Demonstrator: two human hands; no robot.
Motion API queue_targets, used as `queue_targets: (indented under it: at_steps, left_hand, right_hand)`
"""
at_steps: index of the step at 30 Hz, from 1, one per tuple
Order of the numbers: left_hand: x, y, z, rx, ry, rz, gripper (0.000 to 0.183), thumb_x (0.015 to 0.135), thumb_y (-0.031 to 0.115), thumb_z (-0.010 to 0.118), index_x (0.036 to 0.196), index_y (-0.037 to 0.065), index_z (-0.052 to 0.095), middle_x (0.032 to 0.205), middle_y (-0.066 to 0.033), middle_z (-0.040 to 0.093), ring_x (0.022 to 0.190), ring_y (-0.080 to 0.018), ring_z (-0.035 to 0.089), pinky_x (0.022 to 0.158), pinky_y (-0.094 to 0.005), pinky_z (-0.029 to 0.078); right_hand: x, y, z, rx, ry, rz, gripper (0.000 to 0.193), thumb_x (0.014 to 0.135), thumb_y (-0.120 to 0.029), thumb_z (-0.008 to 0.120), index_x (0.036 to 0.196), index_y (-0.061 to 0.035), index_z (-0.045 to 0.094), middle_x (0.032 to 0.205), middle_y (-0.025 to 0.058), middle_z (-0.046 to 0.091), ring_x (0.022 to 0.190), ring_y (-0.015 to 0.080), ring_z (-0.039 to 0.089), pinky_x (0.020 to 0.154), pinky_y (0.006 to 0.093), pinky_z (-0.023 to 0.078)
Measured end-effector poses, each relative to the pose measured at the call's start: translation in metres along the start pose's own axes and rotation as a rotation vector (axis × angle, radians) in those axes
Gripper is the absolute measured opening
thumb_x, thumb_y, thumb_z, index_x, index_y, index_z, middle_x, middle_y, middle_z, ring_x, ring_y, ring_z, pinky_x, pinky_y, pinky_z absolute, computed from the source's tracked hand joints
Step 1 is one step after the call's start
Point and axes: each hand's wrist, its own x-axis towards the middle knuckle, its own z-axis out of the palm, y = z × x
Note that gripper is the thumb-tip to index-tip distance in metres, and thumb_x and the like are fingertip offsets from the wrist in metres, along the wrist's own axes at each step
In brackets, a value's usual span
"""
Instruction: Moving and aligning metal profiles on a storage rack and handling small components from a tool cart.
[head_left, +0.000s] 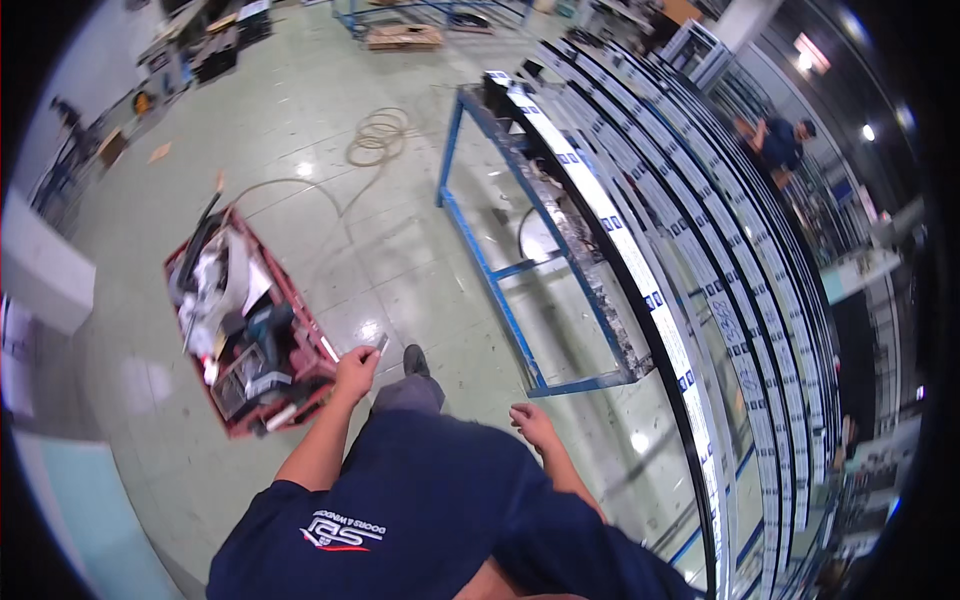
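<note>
My left hand [355, 374] is closed around a small, narrow grey piece [382, 343], which sticks out past the fingertips; its exact kind is too small to make out. That hand is near the right rim of a red toolbox crate [318, 335] on the floor. Inside the crate lie a teal-and-black power tool [266, 330], white wrapping and other loose items. My right hand [534, 426] hangs free in front of me, its fingers loosely bent and a little apart, with nothing visible in them. It is nearest the blue steel stand [585, 383].
Long black-and-white profiles [655, 300] rest on the stand and in rows to the right. A coiled hose [378, 138] trails over the floor [400, 260] toward the crate. Another person [780, 142] is beyond the profiles. A white pillar [45, 265] stands at left.
</note>
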Motion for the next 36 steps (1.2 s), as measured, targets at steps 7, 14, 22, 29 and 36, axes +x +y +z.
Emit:
queue_targets:
  at_steps: [7, 14, 22, 29, 36]
  left_hand:
    - [0.215, 0.111, 0.002, 0.011, -0.001, 0.065, 0.029, 0.094, 0.027, 0.070, 0.104, 0.000, 0.075, 0.081, -0.0118, 0.073, 0.074, -0.0189, 0.068, 0.071, -0.0339, 0.053]
    - [0.394, 0.210, 0.018, 0.015, -0.138, 0.038, 0.028, 0.095, 0.025, 0.070, 0.104, -0.001, 0.074, 0.076, -0.0053, 0.070, 0.070, -0.0115, 0.062, 0.066, -0.0297, 0.050]
    - [0.578, 0.237, 0.065, -0.079, -0.137, -0.007, 0.025, 0.096, 0.022, 0.070, 0.103, -0.002, 0.073, 0.070, 0.0005, 0.063, 0.063, -0.0072, 0.053, 0.058, -0.0261, 0.043]
    - [0.710, 0.341, 0.085, 0.086, -0.207, 0.127, 0.027, 0.095, 0.025, 0.071, 0.100, -0.001, 0.074, 0.068, -0.0021, 0.064, 0.062, -0.0084, 0.055, 0.058, -0.0284, 0.045]
    - [0.854, 0.413, 0.167, 0.104, -0.456, 0.322, 0.025, 0.091, 0.025, 0.071, 0.099, 0.002, 0.074, 0.084, -0.0151, 0.072, 0.073, -0.0260, 0.069, 0.068, -0.0361, 0.053]
  right_hand:
    - [0.134, -0.109, -0.039, -0.118, -0.011, 0.047, 0.044, 0.095, -0.034, 0.070, 0.126, -0.0026, 0.067, 0.102, 0.0107, 0.074, 0.090, 0.0183, 0.070, 0.079, 0.0333, 0.054]
    - [0.291, -0.224, -0.057, 0.155, 0.046, -0.025, 0.035, 0.099, -0.023, 0.068, 0.125, -0.0006, 0.065, 0.095, 0.0040, 0.070, 0.082, 0.0128, 0.064, 0.073, 0.0268, 0.050]
    - [0.497, -0.450, -0.094, 0.221, 0.083, -0.414, 0.030, 0.099, -0.017, 0.068, 0.123, 0.0009, 0.065, 0.102, 0.0056, 0.071, 0.093, 0.0121, 0.065, 0.083, 0.0275, 0.052]
    - [0.642, -0.685, -0.156, -0.210, 0.474, -0.674, 0.039, 0.087, -0.027, 0.078, 0.115, -0.0027, 0.069, 0.105, 0.0133, 0.073, 0.098, 0.0298, 0.070, 0.088, 0.0380, 0.054]
    - [0.759, -0.734, -0.159, -0.477, 0.742, -0.449, 0.044, 0.080, -0.031, 0.082, 0.113, -0.0060, 0.067, 0.107, 0.0119, 0.071, 0.105, 0.0317, 0.062, 0.092, 0.0438, 0.049]
